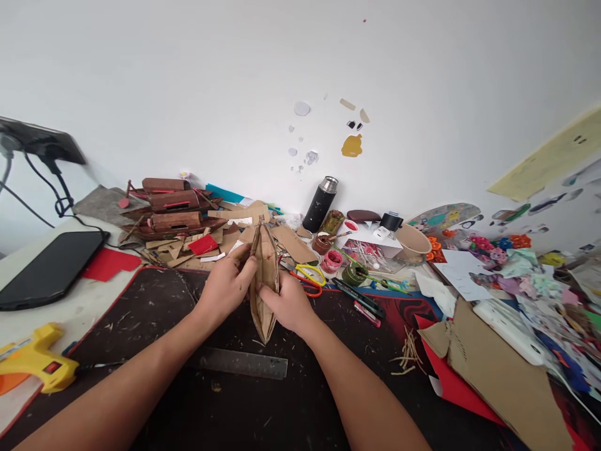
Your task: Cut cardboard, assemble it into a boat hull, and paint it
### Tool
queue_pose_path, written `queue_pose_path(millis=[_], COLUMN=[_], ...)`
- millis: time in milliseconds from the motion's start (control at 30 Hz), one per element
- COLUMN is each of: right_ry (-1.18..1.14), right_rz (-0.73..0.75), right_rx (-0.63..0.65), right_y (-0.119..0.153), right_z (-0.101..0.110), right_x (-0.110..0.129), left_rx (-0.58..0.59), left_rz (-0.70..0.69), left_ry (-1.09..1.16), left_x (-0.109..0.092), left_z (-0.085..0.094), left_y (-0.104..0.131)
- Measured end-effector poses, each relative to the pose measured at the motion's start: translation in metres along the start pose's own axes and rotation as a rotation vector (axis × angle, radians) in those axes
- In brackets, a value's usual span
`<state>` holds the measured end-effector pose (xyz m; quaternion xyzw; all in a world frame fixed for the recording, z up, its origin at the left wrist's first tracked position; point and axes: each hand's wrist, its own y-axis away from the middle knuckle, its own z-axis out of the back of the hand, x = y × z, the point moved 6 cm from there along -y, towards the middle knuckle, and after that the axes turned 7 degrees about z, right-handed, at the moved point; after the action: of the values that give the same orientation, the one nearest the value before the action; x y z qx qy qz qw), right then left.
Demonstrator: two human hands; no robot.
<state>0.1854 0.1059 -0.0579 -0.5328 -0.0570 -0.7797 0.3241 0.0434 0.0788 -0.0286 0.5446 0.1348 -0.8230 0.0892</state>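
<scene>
Between my two hands is a narrow cardboard boat hull (267, 263), pointed at both ends, its hollow inside facing me. My left hand (230, 275) grips the hull's left wall, thumb on the rim. My right hand (288, 300) pinches the right wall, with its thumb reaching inside; its other fingers are hidden behind the wall. Below the hull a clear ruler (241, 363) lies flat on the dark mat (225, 413). Just beyond my right hand are scissors (310, 275) with yellow and orange handles.
Brown model boats (176, 203) stand at the back left above cardboard scraps (173, 247). A yellow glue gun (42, 360) lies at left. Paint jars (332, 261) and a black thermos (320, 203) stand behind. Cardboard sheets (507, 376) and paper clutter fill the right.
</scene>
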Motion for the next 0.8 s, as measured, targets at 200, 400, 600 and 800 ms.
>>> queue_pose_path(millis=[200,400,600,800], right_ry=[-0.053,-0.176,-0.119,-0.096], right_rz=[-0.009,-0.025,-0.037,-0.066], right_rx=[0.029,0.085,0.088,0.074], right_y=[0.001,0.001,0.002,0.001], right_z=[-0.005,-0.011,-0.013,-0.007], right_x=[-0.004,-0.010,-0.013,-0.007], left_rx=[-0.024,-0.091,-0.221,-0.025], left_rz=[0.025,0.013,0.096,0.108], left_ry=[0.006,-0.040,-0.169,0.258], left_x=[0.006,0.009,0.014,0.020], left_z=[0.002,0.004,0.013,0.001], left_y=[-0.004,-0.003,-0.003,-0.011])
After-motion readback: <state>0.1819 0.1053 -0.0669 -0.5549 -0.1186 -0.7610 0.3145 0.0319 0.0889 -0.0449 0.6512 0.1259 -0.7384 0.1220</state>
